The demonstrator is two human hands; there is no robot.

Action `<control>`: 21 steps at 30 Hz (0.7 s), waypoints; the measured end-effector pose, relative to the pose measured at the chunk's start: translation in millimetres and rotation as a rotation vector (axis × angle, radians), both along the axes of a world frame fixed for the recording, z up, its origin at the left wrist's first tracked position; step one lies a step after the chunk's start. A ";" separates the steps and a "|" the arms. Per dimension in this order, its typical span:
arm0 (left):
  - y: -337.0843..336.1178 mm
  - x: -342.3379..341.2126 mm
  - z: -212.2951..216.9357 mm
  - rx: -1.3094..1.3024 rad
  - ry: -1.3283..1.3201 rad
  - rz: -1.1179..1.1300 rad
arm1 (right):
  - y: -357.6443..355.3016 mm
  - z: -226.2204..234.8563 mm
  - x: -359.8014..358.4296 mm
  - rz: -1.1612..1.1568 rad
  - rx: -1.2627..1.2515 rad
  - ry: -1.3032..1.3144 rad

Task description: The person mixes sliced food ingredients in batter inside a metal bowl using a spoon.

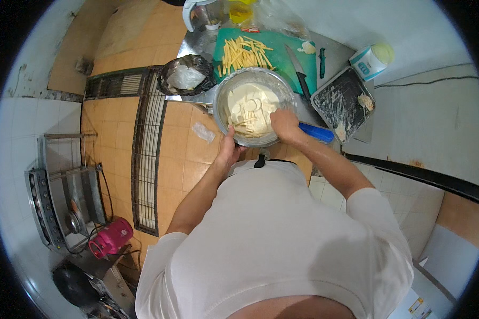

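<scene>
Bracing, likely against tipping, is done by left hand (230,150), grip pinching rim of metal bowl (221,101), held near green board (278,58); batter (255,93) and strips (245,124) are contained; right hand (285,124) is dipped in, grip hidden, can't be told.

Head camera: left one of a side-by-side pair, worn on the person's head, tilted down
White shirt (282,239): nearest the lens, large across the lower middle
Metal bowl (287,94): farther off, above centre, seen from over its open top
Green cutting board (280,59): beyond the bowl, near the top edge
Left to right: fisheye sweep from pink gas cylinder (113,235) to white tub (371,63)
</scene>
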State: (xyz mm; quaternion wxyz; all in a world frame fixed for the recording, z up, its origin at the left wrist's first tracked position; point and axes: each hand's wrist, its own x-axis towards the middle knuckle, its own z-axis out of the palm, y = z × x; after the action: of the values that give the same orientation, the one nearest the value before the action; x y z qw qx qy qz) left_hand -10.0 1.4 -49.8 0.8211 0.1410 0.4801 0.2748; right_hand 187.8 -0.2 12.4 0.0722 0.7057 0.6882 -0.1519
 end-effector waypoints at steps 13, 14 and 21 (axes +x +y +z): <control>0.4 -6.5 -0.1 -0.025 -0.022 -0.050 | 7.1 -14.8 -7.3 -0.073 0.015 0.271; 0.0 -8.0 0.5 -0.027 -0.036 -0.067 | 10.6 -11.8 -1.5 -0.084 0.076 0.237; 3.4 -3.2 8.4 -0.042 -0.072 -0.059 | 53.6 -18.1 11.0 -0.130 0.145 0.187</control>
State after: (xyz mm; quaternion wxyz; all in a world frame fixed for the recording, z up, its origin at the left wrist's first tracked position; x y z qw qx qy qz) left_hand -13.1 4.8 -41.4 0.8482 0.1279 0.4517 0.2454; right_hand 198.8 53.4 -5.7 -0.0533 0.7349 0.6540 -0.1713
